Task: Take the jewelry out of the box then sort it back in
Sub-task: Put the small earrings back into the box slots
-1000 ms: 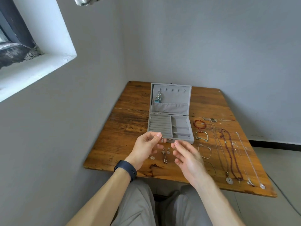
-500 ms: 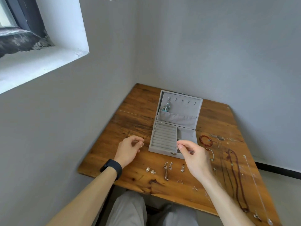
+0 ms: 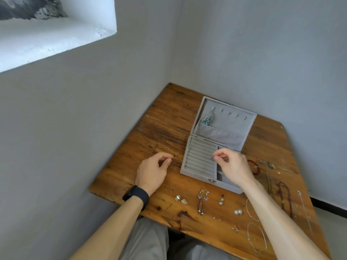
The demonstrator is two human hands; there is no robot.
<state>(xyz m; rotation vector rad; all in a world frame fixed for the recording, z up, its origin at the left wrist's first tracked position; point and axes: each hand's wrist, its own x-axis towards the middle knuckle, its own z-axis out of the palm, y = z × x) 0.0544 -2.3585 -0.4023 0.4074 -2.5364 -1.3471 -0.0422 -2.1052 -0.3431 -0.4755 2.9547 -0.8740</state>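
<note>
Nearest the person, loose pieces lie scattered on the tabletop (image 3: 120,177): 2 thin bangles (image 3: 256,235) at 5 o'clock close to the front edge, tiny studs (image 3: 235,229), 2 pearl studs (image 3: 238,212), and drop earrings (image 3: 201,200) at 6 o'clock. A forearm sweeping back could knock the bangles or studs off the edge, and the studs would be hard to find. Farther in, the left hand (image 3: 151,172) at 9 o'clock has its grip pinched together on something too small to identify. The right hand (image 3: 231,166) hovers over the jewelry box (image 3: 201,158), its grip closed on a tiny silvery piece above the ring rolls; a loose pinch could drop it into a slot sideways. Beyond, at 12 o'clock, a turquoise dangle (image 3: 207,119) hangs in the raised lid (image 3: 231,119), which a bump might tip shut.
</note>
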